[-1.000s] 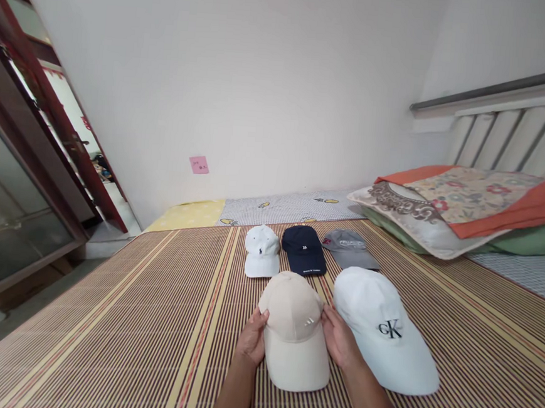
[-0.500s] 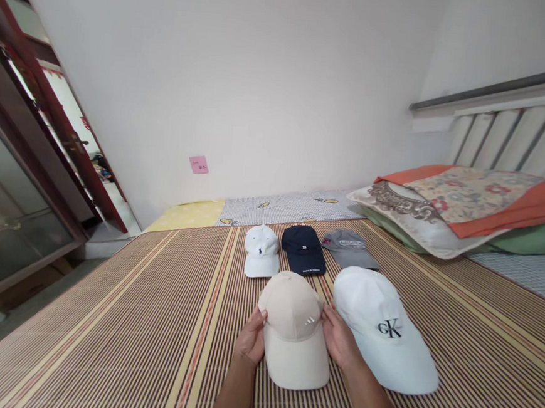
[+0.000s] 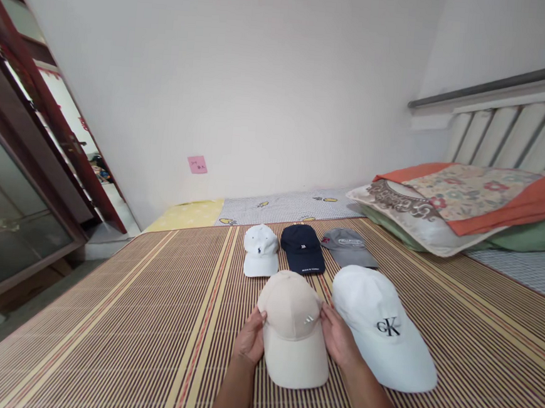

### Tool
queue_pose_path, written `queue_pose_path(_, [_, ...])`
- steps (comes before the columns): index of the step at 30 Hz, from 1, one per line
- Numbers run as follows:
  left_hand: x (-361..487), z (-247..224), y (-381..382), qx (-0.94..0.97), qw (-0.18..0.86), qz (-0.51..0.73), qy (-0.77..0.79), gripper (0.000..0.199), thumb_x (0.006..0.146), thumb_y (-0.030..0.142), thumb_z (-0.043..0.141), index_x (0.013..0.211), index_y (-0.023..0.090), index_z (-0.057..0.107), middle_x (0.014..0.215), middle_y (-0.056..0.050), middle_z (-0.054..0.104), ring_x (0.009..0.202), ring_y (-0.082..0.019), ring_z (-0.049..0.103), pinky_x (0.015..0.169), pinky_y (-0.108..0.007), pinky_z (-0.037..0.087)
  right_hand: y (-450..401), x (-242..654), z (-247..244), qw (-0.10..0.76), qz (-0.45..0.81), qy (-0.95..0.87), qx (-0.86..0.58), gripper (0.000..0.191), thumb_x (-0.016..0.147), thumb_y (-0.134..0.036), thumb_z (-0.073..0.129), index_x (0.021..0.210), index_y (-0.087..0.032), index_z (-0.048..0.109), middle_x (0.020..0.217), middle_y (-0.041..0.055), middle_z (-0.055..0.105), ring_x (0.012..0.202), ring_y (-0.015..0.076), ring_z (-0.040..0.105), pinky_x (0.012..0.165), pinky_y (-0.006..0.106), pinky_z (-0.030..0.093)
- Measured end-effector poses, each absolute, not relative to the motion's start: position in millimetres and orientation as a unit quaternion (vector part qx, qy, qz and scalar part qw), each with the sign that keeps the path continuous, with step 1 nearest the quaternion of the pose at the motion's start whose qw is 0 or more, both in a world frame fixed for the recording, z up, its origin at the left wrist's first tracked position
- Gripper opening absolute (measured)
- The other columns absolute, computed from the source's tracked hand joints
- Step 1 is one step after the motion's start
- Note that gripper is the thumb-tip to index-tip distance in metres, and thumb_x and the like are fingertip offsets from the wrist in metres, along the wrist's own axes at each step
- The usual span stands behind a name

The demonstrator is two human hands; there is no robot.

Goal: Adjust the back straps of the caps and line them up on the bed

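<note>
A beige baseball cap (image 3: 292,319) with a small slanted logo is between my two hands, its brim toward me. My left hand (image 3: 249,335) grips its left side, and my right hand (image 3: 336,333) has its fingers against the right side. Close by on the right lies a white cap (image 3: 380,325) with black letters, its brim pointing toward the near right. Behind these stand a smaller white cap (image 3: 261,251), a navy cap (image 3: 302,249) and a grey cap (image 3: 350,248) in a row. The fingertips under the beige cap's edges are partly hidden.
The caps rest on a striped bamboo mat (image 3: 141,319) over a bed. Pillows (image 3: 461,209) lie at the right below a radiator (image 3: 518,135). A white wall (image 3: 281,91) with a pink note (image 3: 197,165) rises behind; a doorway is at the left.
The view has shifted very slightly. Both hands stay on the beige cap, and the caps keep their places.
</note>
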State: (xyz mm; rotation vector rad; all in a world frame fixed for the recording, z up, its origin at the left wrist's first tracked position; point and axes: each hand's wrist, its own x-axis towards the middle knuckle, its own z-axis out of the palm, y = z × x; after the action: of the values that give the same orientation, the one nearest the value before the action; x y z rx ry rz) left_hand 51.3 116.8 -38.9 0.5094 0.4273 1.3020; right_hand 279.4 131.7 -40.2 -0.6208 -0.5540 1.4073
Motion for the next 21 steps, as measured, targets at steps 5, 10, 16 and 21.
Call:
queue_pose_path(5, [51.3,-35.1,114.7,0.241,0.747,0.587,0.199,0.071,0.090,0.013,0.068,0.156,0.020,0.045,0.129,-0.012,0.077,0.127,-0.029,0.067,0.118,-0.046,0.044,131.3,279.7,-39.6,0.677,0.631,-0.257,-0.279,0.027,0.067,-0.050,0.092,0.079,-0.028,0.081,0.090,0.0039,0.083,0.108,0.0311,0.072,0.099,0.044,0.057])
queue_pose_path(10, [52.2,-34.8,115.0,0.244,0.741,0.589,0.211,0.073,0.087,0.014,0.071,0.155,0.019,0.047,0.130,-0.012,0.076,0.131,-0.031,0.064,0.118,-0.047,0.045,131.6,279.8,-39.6,0.676,0.630,-0.258,-0.281,0.026,0.067,-0.050,0.091,0.079,-0.029,0.081,0.091,0.0035,0.083,0.111,0.0315,0.071,0.099,0.044,0.057])
queue_pose_path(16, [52.0,-37.9,116.6,0.249,0.739,0.589,0.212,0.071,0.087,0.013,0.070,0.154,0.020,0.048,0.130,-0.011,0.076,0.130,-0.031,0.065,0.118,-0.048,0.044,131.0,279.4,-38.0,0.680,0.629,-0.252,-0.281,0.026,0.065,-0.047,0.093,0.079,-0.029,0.080,0.094,0.0031,0.084,0.113,0.0317,0.071,0.098,0.043,0.058])
queue_pose_path(21, [51.6,-38.5,116.8,0.250,0.739,0.590,0.207,0.070,0.089,0.013,0.069,0.155,0.021,0.047,0.130,-0.011,0.076,0.128,-0.029,0.067,0.118,-0.046,0.044,129.0,279.1,-35.0,0.678,0.632,-0.250,-0.280,0.026,0.065,-0.046,0.093,0.077,-0.028,0.079,0.094,0.0032,0.084,0.114,0.0326,0.071,0.099,0.043,0.058])
